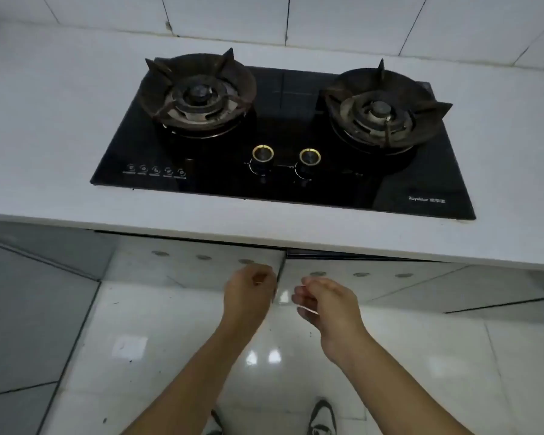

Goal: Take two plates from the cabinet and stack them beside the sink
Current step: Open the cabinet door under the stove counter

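Two glossy white cabinet doors hang under the counter and meet at a seam. My left hand (252, 290) is curled over the inner edge of the left cabinet door (182, 268), which stands slightly out from the right one. My right hand (324, 304) hovers just right of the seam in front of the right cabinet door (390, 284), its fingers loosely bent and holding nothing that I can see. No plates and no sink are in view; the cabinet's inside is hidden.
A black two-burner gas hob (283, 158) is set in the white countertop (44, 136) directly above the doors. The counter's front edge overhangs the doors. Shiny white floor tiles lie below, with my shoe (322, 416) at the bottom.
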### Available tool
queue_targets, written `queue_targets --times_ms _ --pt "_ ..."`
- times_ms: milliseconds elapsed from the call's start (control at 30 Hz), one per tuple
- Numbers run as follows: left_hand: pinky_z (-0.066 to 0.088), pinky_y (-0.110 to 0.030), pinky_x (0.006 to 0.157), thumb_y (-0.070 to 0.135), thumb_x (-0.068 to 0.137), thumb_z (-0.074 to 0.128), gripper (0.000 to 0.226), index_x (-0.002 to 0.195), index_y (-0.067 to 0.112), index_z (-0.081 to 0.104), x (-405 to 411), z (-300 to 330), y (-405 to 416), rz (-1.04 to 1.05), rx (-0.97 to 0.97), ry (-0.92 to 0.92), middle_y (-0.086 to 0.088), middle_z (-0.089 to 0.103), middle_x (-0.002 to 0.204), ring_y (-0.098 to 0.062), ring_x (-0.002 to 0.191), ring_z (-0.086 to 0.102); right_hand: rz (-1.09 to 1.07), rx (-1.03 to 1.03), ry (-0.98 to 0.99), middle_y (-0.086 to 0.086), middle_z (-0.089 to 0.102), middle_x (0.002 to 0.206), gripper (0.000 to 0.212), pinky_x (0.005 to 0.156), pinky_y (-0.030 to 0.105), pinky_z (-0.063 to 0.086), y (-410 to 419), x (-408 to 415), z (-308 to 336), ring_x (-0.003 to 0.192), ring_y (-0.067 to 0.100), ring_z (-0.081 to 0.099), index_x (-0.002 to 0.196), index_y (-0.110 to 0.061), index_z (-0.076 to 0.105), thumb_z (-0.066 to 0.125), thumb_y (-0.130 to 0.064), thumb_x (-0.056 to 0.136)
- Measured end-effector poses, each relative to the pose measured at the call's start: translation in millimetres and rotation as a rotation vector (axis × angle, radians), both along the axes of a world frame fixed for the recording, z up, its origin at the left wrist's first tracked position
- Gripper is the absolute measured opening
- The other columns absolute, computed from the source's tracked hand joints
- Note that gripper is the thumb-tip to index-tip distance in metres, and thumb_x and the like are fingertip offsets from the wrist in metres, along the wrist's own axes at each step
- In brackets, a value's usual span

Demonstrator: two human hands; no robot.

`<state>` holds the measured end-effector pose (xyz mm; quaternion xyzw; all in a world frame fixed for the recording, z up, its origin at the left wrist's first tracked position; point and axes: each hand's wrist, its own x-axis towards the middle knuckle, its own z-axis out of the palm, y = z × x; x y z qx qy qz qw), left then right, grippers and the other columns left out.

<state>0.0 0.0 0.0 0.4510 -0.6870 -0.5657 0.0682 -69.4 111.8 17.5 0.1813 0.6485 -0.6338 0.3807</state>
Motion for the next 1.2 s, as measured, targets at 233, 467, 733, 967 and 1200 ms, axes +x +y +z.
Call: queue_targets --times_ms 233,467,733,967,1200 --pt "0.055 -0.034 0.074 0.009 0.086 0.061 0.025 0.077 0.03 0.07 -29 -27 -4 0.232 0.233 0.143 0.001 0.074 0.085 -0.019 0.082 0.069 -0.276 -0.221 -0.257 0.009 0.071 0.088 0.007 0.056 0.025 0.051 -26 -33 -34 0.078 0.018 0.069 0.092 -0.01 0.063 0.062 -0.016 0.089" --pt "0.056 -0.034 0.078 0.01 0.085 0.061 0.028 0.074 0.034 0.07 -37 -46 -3 0.158 0.174 0.148 0.013 0.073 0.081 -0.009 0.08 0.068 -0.375 -0.249 -0.285 0.005 0.071 0.079 0.005 0.045 0.019 0.047 -34 -29 -39 0.069 0.013 0.068 0.087 -0.015 0.064 0.06 -0.013 0.09" --pt "0.056 -0.037 0.087 0.01 0.088 0.059 0.024 0.101 0.026 0.072 -27 -57 -4 0.046 0.118 0.19 0.012 0.074 0.096 0.0 0.084 0.068 -0.386 -0.249 -0.278 0.002 0.069 0.082 0.005 0.045 0.018 0.041 -35 -23 -45 0.055 0.009 0.049 0.092 -0.016 0.064 0.058 -0.017 0.092" --pt "0.05 -0.02 0.077 0.013 0.09 0.058 0.038 0.101 0.048 0.068 -10 -59 -3 -0.162 0.021 0.198 0.021 0.074 0.095 0.003 0.084 0.066 -0.469 -0.273 -0.261 -0.001 0.069 0.066 0.007 0.043 0.019 0.042 -28 -3 -52 0.05 0.01 0.047 0.094 -0.015 0.066 0.062 -0.017 0.089" --pt "0.044 -0.002 0.067 0.008 0.09 0.06 0.026 0.109 0.023 0.07 19 -64 11 -0.291 -0.066 0.2 0.02 0.067 0.094 0.008 0.086 0.062 -0.526 -0.222 -0.182 -0.001 0.065 0.064 0.006 0.042 0.02 0.043 -9 25 -52 0.05 0.01 0.047 0.087 -0.013 0.067 0.063 -0.016 0.089"
